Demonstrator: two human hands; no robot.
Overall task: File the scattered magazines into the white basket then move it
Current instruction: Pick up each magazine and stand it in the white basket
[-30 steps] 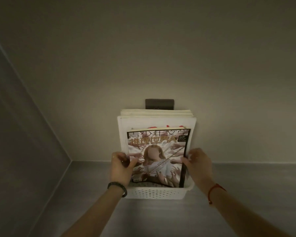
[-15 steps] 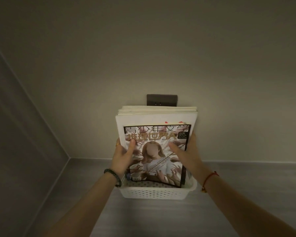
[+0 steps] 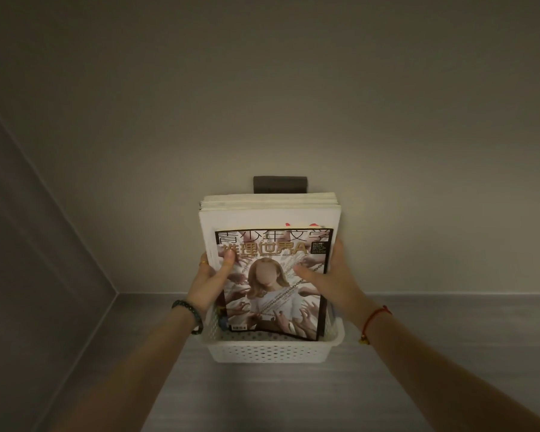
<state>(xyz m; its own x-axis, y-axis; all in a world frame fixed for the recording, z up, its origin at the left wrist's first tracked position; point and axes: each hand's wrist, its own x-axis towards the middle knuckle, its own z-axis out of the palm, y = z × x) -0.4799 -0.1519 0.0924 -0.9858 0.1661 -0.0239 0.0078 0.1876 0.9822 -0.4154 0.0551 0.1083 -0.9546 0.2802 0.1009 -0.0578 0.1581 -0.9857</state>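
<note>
Since the magazines stand upright in the white basket near the worktop's back edge, the left hand and right hand each grip a side edge, thumbs on the front cover, seemingly to square the stack and stop it slumping.

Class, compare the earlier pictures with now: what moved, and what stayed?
The left hand and right hand slid up from the lower edges of the front magazine and now grip the magazine stack by its sides, thumbs on the cover. The white basket and its contents stayed put.
</note>
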